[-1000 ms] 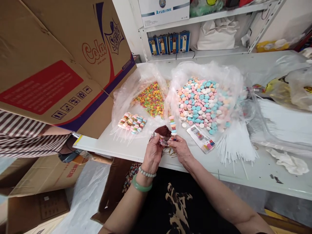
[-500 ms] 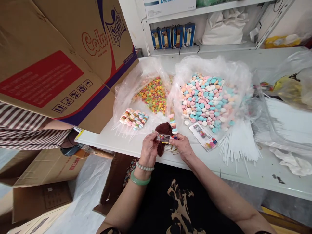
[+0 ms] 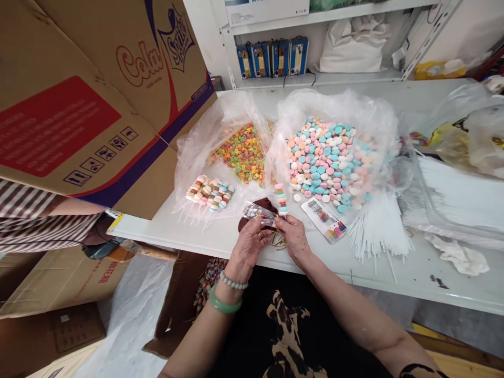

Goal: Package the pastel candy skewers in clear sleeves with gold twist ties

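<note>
Between my hands a small clear printed plastic bag (image 3: pixel 255 211) stretches up and to the left. My left hand (image 3: pixel 250 241) pinches its lower side. My right hand (image 3: pixel 294 239) is closed around a stick strung with pastel candies (image 3: pixel 281 197), which points upward, and its fingertips also touch the bag's right end. Beneath the bag lies a dark brown cloth (image 3: pixel 264 205), partly hidden. Gold twist ties (image 3: pixel 279 242) lie at the table edge between my hands. Several finished candy sticks (image 3: pixel 210 193) rest in a row on plastic to the left.
Behind are open bags of small ring candies (image 3: pixel 246 155) and pastel candies (image 3: pixel 325 157). A printed card packet (image 3: pixel 323 219) and white sticks (image 3: pixel 380 228) lie right. A large carton (image 3: pixel 98 94) stands left, near a person's striped sleeve (image 3: pixel 23 210). An open box (image 3: pixel 177 299) sits below.
My left hand has shifted from the bag's left end to its lower side near my right hand, and the bag's left end now tilts up. The view has turned slightly.
</note>
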Demonstrator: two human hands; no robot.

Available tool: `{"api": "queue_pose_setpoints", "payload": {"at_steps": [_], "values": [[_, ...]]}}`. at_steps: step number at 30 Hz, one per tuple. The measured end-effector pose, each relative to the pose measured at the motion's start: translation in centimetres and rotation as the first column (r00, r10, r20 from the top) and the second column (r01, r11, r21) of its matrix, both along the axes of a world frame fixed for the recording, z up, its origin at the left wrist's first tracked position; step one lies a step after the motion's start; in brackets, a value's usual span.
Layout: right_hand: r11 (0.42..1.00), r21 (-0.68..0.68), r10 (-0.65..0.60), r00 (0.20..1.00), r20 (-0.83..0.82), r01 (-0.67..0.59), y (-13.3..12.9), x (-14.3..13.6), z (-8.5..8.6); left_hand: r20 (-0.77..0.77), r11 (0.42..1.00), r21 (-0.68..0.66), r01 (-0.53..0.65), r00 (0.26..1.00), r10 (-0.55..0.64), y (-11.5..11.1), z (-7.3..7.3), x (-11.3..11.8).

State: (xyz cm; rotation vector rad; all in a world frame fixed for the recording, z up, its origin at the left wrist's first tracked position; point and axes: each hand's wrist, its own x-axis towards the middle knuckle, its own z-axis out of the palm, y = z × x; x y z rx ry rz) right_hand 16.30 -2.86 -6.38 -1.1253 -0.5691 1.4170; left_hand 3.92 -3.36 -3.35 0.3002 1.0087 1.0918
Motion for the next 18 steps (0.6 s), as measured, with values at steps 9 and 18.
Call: {"api": "queue_pose_setpoints", "payload": {"at_steps": [9,18], "values": [[0.998,0.057,-0.007,0.944,0.33,-0.013,1.0,3.0,0.4,0.017,0.992,0.008,-0.13,0.991,0.13,1.4,-0.9,0.4],[0.953,-0.187,0.153,0.152,0.976,0.238,7.6,10.0,1.2,0.072,0.998,0.01,-0.059,0.996,0.058,1.0,-1.6,0.3]]}}
